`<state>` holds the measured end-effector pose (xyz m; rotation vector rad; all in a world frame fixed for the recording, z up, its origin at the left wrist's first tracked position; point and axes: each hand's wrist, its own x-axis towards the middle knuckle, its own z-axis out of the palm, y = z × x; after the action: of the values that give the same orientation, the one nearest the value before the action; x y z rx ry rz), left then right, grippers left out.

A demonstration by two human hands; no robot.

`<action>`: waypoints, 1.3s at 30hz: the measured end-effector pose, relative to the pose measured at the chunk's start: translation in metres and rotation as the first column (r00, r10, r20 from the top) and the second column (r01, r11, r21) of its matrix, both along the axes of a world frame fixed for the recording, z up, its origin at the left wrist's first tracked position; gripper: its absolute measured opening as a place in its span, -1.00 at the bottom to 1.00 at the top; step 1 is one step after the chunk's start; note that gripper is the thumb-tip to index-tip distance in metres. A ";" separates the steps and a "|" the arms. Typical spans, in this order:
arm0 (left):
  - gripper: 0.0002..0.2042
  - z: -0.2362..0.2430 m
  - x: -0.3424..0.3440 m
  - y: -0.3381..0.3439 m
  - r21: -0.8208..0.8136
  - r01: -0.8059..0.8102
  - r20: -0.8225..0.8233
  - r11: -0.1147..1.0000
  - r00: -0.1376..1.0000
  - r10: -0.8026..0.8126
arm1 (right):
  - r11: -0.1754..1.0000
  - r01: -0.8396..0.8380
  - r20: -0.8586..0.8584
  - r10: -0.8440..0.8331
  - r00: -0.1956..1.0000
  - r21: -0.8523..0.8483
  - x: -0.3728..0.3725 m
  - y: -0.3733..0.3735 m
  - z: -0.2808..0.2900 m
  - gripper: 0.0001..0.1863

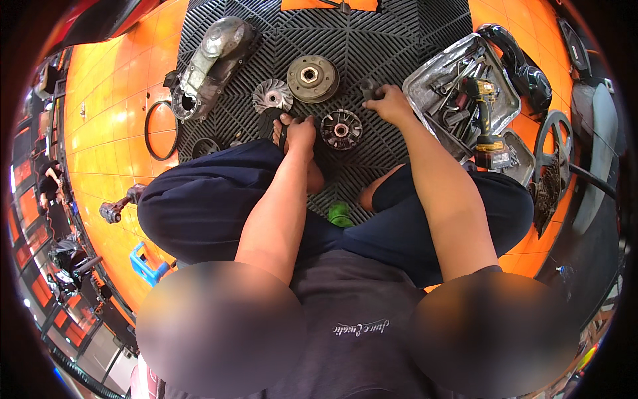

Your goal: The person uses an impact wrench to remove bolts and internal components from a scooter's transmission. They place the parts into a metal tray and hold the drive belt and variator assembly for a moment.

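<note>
My left hand (299, 133) is beside my sandalled foot, fingers curled on something small and dark that I cannot make out. My right hand (392, 106) grips a small dark cylindrical part (369, 88) above the ribbed black mat (399, 40). Between my hands lies a round slotted metal pulley part (341, 121). Behind it sits a round metal clutch drum (312, 89), and to that drum's left a silver finned disc (272, 90).
A long metal engine cover (219, 46) and belt (148, 133) lie left. Right are a metal tool tray (425, 73), cordless driver (490, 113) and large pulley wheel (558, 133). Another person (50, 179) is at far left. A green object (339, 214) is between my legs.
</note>
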<state>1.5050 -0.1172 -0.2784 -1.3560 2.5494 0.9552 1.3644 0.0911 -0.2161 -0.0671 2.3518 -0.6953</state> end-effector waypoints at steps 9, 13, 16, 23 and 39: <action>-0.48 0.088 -0.020 0.017 0.375 0.073 0.385 0.924 0.895 -0.227 | 0.992 0.072 -0.035 -0.068 0.997 0.109 0.006 -0.012 -0.003 -0.45; -0.49 0.056 -0.015 0.012 0.460 -0.006 0.334 0.888 0.928 -0.167 | 0.977 0.148 -0.056 -0.141 0.988 0.150 0.019 -0.011 -0.003 -0.57; -0.46 0.016 -0.007 0.016 0.618 -0.193 0.216 0.762 0.974 0.072 | 0.983 0.078 0.153 -0.104 0.983 0.166 0.042 -0.011 -0.024 -0.54; -0.27 0.011 -0.004 0.025 0.649 -0.119 0.144 0.751 0.989 0.032 | 0.997 -0.048 0.124 0.039 0.991 0.065 0.062 -0.019 -0.017 -0.42; -0.43 0.009 -0.007 0.041 0.707 -0.232 0.193 0.668 0.972 0.133 | 0.964 0.233 0.277 -0.191 0.942 -0.128 0.051 0.002 -0.063 -0.66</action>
<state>1.4976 -0.0757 -0.2693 -1.3384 1.6162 1.6219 1.4155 0.0928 -0.2794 0.2019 2.0634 -0.9375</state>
